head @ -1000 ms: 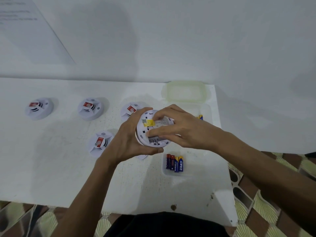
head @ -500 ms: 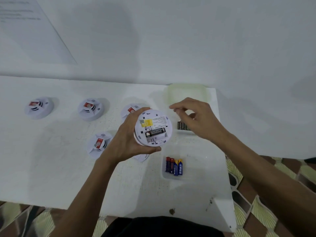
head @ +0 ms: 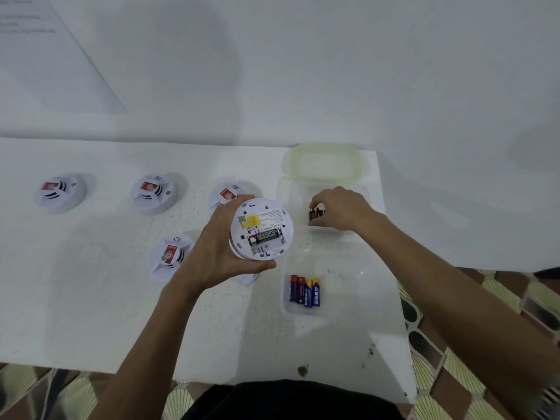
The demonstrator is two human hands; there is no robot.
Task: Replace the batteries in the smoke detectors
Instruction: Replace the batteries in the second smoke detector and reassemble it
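Along the desk's (head: 91, 298) far left edge we see spare smoke detectors (head: 60, 193) lying face up. Our left hand (head: 212, 253) clasps the opened smoke detector (head: 262, 231) above mid-desk, one battery (head: 265, 237) seated. Near the far right corner, our right hand (head: 342, 210) pinches dark batteries (head: 315, 213) inside a clear container (head: 291, 201).

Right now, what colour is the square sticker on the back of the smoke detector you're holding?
Yellow. The sticker sits above the battery slot on the held smoke detector, clearest in the head view.
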